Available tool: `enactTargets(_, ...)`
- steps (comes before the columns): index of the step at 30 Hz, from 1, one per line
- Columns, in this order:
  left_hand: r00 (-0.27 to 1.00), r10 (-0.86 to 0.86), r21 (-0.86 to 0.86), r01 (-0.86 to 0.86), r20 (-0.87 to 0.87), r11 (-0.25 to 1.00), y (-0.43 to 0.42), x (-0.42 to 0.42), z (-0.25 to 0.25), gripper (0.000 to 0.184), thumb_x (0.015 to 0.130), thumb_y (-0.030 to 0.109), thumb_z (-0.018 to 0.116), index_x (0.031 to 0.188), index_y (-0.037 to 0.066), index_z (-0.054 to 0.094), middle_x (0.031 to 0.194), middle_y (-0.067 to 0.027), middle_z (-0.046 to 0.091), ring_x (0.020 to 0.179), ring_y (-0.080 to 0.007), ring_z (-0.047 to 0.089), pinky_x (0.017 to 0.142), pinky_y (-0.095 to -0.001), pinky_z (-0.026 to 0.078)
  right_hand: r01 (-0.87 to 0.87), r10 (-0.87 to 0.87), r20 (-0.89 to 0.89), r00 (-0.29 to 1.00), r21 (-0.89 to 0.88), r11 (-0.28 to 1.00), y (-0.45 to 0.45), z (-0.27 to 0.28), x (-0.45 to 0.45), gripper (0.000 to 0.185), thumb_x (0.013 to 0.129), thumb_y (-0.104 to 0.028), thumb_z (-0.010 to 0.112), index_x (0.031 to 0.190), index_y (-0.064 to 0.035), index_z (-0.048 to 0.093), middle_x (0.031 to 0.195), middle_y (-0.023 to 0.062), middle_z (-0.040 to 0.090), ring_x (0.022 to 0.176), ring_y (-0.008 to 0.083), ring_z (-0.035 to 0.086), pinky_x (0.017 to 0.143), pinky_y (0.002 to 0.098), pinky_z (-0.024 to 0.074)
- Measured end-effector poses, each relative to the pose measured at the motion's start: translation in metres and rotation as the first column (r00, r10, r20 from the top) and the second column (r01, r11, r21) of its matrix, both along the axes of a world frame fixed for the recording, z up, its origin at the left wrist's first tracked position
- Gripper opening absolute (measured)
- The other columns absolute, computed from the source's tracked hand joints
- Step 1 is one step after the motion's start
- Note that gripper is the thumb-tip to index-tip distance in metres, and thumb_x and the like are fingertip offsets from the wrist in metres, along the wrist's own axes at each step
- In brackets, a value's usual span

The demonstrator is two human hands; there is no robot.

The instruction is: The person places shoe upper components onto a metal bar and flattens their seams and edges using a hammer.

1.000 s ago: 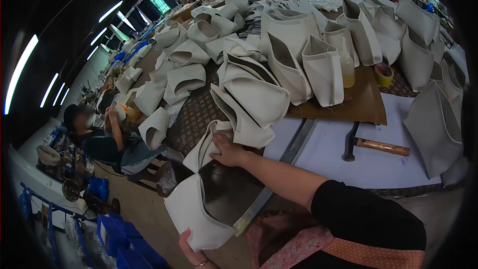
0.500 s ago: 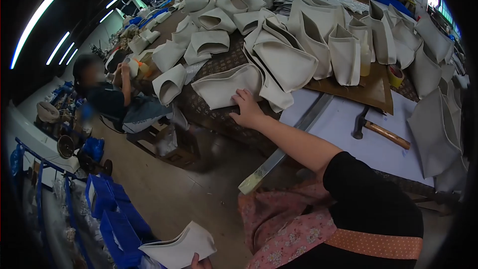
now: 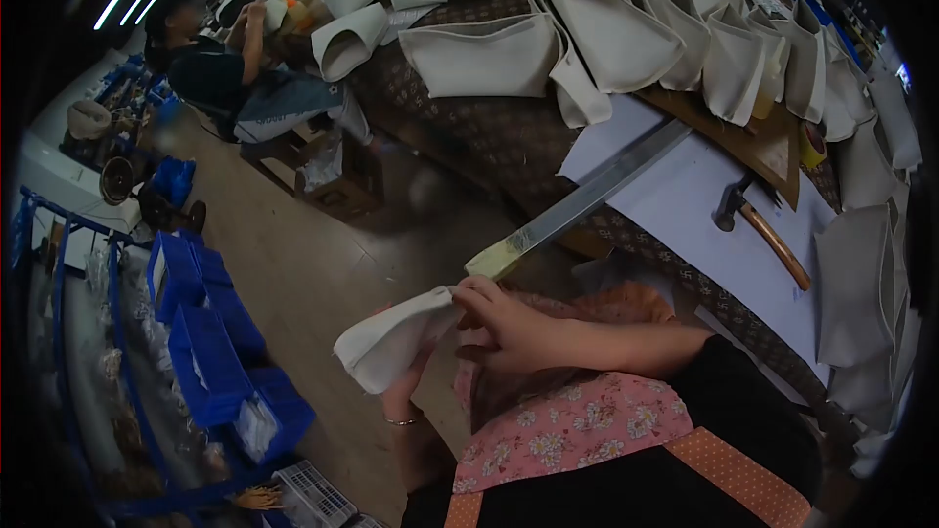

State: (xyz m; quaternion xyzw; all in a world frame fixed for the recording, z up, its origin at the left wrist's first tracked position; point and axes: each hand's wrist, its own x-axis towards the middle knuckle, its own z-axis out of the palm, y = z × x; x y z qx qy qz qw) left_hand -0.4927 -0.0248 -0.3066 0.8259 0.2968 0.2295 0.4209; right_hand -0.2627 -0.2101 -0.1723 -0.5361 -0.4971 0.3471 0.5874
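A small pale pouch-like piece [image 3: 391,340] is held in front of my body, off the table. My left hand [image 3: 406,381] grips it from below and behind, its fingers mostly hidden by the piece. At its upper right edge, my right hand [image 3: 494,323] pinches the material with closed fingers. Just beyond my hands is the taped yellowish end of a long metal bar [image 3: 606,181] that juts over the table edge. Another pale piece [image 3: 481,61] lies flat near the edge of the patterned table [image 3: 450,127].
Many pale pouches [image 3: 614,27] crowd the table. A hammer [image 3: 768,235] rests on white paper [image 3: 675,225], right of the bar. Blue bins [image 3: 210,357] stand on a rack at lower left. A seated person [image 3: 210,68] works at the table's far left.
The view has swung down and left. My right hand has left the piece on the table and come to the held pouch, which my left hand has raised nearer the bar's end.
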Motion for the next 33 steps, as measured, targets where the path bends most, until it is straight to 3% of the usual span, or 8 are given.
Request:
enactTargets(3, 0.990, -0.071, 0.007, 0.072, -0.123, 0.997, -0.021, 0.016, 0.014, 0.084, 0.080, 0.026, 0.084, 0.146, 0.005, 0.036, 0.139, -0.0126, 0.052, 0.129, -0.0278, 0.051, 0.109, -0.0400, 0.041, 0.089, -0.111, 0.265, 0.958, 0.092, 0.992, -0.002, -0.011, 0.008, 0.061, 0.084, -0.015, 0.076, 0.135, 0.0015, 0.046, 0.124, 0.0197, 0.053, 0.110, 0.0341, 0.059, 0.095, 0.0391, 0.0486)
enactTargets(7, 0.997, -0.051, -0.078, 0.047, -0.052, 0.996, -0.024, 0.013, -0.015, 0.084, 0.079, 0.028, 0.085, 0.147, 0.008, 0.038, 0.143, -0.0117, 0.051, 0.132, -0.0292, 0.049, 0.111, -0.0420, 0.040, 0.048, -0.075, 0.288, 0.955, 0.098, 0.994, -0.002, -0.009, 0.016, 0.061, 0.086, -0.017, 0.075, 0.135, 0.0025, 0.045, 0.125, 0.0191, 0.054, 0.115, 0.0279, 0.057, 0.095, 0.0379, 0.0474)
enactTargets(9, 0.999, -0.036, -0.173, 0.034, -0.011, 0.984, -0.026, 0.024, -0.008, 0.080, 0.080, 0.029, 0.084, 0.146, 0.009, 0.043, 0.143, -0.0114, 0.052, 0.132, -0.0293, 0.049, 0.112, -0.0427, 0.038, -0.125, 0.107, -0.115, 0.988, -0.162, 0.979, 0.001, -0.002, 0.020, 0.063, 0.087, -0.014, 0.073, 0.139, 0.0026, 0.041, 0.129, 0.0180, 0.053, 0.121, 0.0233, 0.053, 0.099, 0.0363, 0.0449)
enactTargets(18, 0.929, -0.263, 0.190, 0.316, -0.261, 0.930, -0.027, 0.097, 0.041, 0.072, 0.080, 0.013, 0.083, 0.143, 0.009, 0.047, 0.142, -0.0099, 0.052, 0.129, -0.0248, 0.051, 0.106, -0.0391, 0.044, 0.123, -0.121, -0.292, 0.949, -0.012, 0.992, -0.012, -0.002, 0.065, 0.072, 0.090, 0.005, 0.057, 0.153, -0.0078, 0.026, 0.136, 0.0113, 0.050, 0.128, 0.0177, 0.048, 0.107, 0.0318, 0.0384)
enactTargets(20, 0.951, -0.304, -0.104, 0.296, -0.061, 0.949, -0.038, 0.107, 0.057, 0.079, 0.079, 0.020, 0.082, 0.146, 0.006, 0.041, 0.143, -0.0146, 0.051, 0.132, -0.0269, 0.048, 0.109, -0.0408, 0.041, 0.166, -0.163, -0.332, 0.929, -0.020, 0.986, -0.022, -0.008, 0.082, 0.073, 0.090, 0.008, 0.055, 0.154, -0.0098, 0.026, 0.137, 0.0096, 0.050, 0.129, 0.0175, 0.047, 0.107, 0.0317, 0.0381)
enactTargets(26, 0.963, -0.239, -0.208, 0.261, 0.122, 0.943, -0.056, 0.139, 0.059, 0.095, 0.080, 0.017, 0.081, 0.150, -0.001, 0.019, 0.145, -0.0188, 0.040, 0.133, -0.0284, 0.045, 0.109, -0.0409, 0.039, 0.234, -0.297, -0.305, 0.905, -0.226, 0.946, -0.045, -0.005, 0.103, 0.071, 0.087, 0.013, 0.055, 0.150, -0.0125, 0.035, 0.140, 0.0054, 0.047, 0.129, 0.0172, 0.046, 0.100, 0.0312, 0.0452)
enactTargets(28, 0.945, -0.238, -0.198, 0.284, 0.224, 0.938, -0.061, 0.143, 0.074, 0.093, 0.080, 0.016, 0.080, 0.150, 0.000, 0.020, 0.145, -0.0178, 0.040, 0.133, -0.0279, 0.044, 0.110, -0.0409, 0.038, 0.365, -0.356, 0.078, 0.931, -0.173, 0.915, -0.054, -0.006, 0.101, 0.068, 0.085, 0.013, 0.058, 0.146, -0.0114, 0.040, 0.144, 0.0076, 0.044, 0.124, 0.0184, 0.052, 0.094, 0.0288, 0.0484)
enactTargets(33, 0.906, -0.170, -0.239, 0.277, 0.388, 0.931, -0.072, 0.144, 0.109, 0.077, 0.081, 0.013, 0.077, 0.145, 0.000, 0.035, 0.147, -0.0171, 0.039, 0.134, -0.0290, 0.043, 0.112, -0.0411, 0.035, 0.376, -0.361, 0.114, 0.926, -0.162, 0.912, -0.069, -0.005, 0.101, 0.063, 0.082, 0.012, 0.062, 0.140, -0.0107, 0.048, 0.146, 0.0093, 0.040, 0.117, 0.0200, 0.056, 0.088, 0.0299, 0.0509)
